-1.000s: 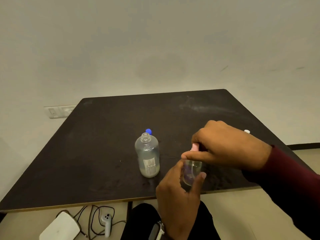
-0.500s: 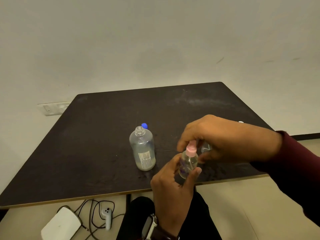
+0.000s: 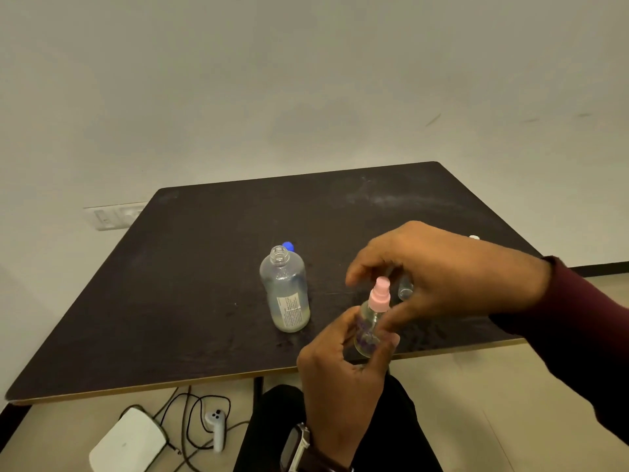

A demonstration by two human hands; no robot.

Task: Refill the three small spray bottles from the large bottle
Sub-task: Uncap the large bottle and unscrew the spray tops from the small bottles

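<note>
Left hand (image 3: 340, 373): grip curled round the small spray bottle (image 3: 369, 330), held upright over the bench's near edge.
Right hand (image 3: 439, 274): fingers spread loosely just above the pink spray cap (image 3: 380, 296), gripping nothing.
Large bottle (image 3: 285, 292): upright on the bench (image 3: 190, 284), uncapped, left of the hands.
Blue cap (image 3: 288, 245): behind the large bottle.

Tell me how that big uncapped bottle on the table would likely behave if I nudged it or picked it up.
The large bottle stands tall on a narrow base, so a push near its neck would probably tip it. Its mouth is open, the blue cap behind it, so tipping could spill. It looks mostly empty, likely light.
</note>
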